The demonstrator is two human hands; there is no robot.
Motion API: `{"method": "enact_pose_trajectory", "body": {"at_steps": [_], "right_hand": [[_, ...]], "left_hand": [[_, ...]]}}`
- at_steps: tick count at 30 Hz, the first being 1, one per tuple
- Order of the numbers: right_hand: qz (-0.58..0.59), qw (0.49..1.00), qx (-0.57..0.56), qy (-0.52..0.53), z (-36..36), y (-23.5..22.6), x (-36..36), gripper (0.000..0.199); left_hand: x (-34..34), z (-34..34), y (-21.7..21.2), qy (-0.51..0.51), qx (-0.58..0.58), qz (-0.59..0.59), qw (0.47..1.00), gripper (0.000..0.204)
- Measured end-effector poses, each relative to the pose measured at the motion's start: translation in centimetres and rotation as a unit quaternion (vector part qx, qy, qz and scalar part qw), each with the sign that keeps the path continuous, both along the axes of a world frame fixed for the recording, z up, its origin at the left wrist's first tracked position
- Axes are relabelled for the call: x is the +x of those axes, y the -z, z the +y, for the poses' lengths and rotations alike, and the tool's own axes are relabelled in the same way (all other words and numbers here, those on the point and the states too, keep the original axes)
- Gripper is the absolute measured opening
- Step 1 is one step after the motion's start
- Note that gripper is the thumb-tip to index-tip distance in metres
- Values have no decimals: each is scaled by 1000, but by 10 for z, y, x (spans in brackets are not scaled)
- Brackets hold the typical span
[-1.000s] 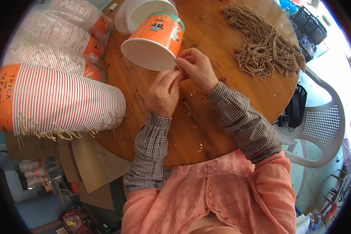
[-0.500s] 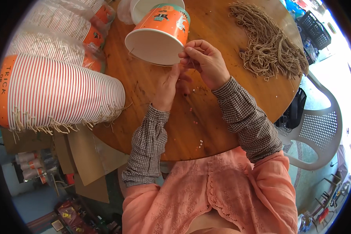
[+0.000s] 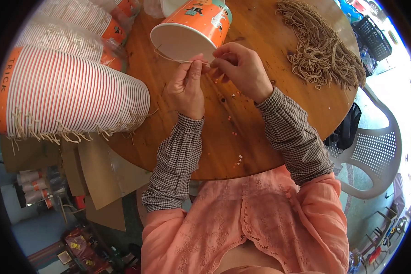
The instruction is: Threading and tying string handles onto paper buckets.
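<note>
An orange paper bucket with printed figures lies on its side, its white mouth facing me. A thin tan cord runs from the left of its rim to my fingers. My left hand pinches this cord just below the rim. Close by on the right, my right hand is closed with thumb and forefinger together at the cord's end, beside the rim's right edge. The exact tip of the cord is hidden by the fingers.
A long nested stack of striped paper buckets with cord ends lies at left, more wrapped stacks behind it. A heap of tan cords lies at right. Small paper dots dot the wooden table. A plastic chair stands right.
My left hand has risen and closed in a pinch on the cord, now drawn along below the rim. The right hand stays close to the rim's right edge.
</note>
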State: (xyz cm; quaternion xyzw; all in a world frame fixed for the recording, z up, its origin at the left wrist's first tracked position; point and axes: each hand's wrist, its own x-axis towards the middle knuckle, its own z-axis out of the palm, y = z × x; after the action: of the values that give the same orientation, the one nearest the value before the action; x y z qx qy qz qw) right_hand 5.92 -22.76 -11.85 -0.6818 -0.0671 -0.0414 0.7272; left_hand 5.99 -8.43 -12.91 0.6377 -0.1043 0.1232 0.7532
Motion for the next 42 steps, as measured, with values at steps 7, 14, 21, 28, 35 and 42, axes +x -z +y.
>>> {"method": "enact_pose_trajectory", "body": {"at_steps": [7,14,21,28,35,42], "right_hand": [[22,980,81,-183,-12,-39,-18,16],[19,877,346,-333,-13,-31,-12,15],[16,844,393,-366,-12,-30,-14,13],[-15,968,200,-152,-38,-35,-8,15],[-66,990,75,-104,-48,-36,-13,17],[-89,993,67,-45,-66,-38,-17,17]], "left_hand": [[-3,22,-26,41,58,-154,986,31],[-9,23,-54,44,241,-308,919,43],[-21,16,-85,-11,397,-386,833,53],[-11,5,-82,1,478,-317,819,42],[-10,-21,-64,32,298,-138,944,13],[-7,-28,-56,49,245,-71,966,9]]}}
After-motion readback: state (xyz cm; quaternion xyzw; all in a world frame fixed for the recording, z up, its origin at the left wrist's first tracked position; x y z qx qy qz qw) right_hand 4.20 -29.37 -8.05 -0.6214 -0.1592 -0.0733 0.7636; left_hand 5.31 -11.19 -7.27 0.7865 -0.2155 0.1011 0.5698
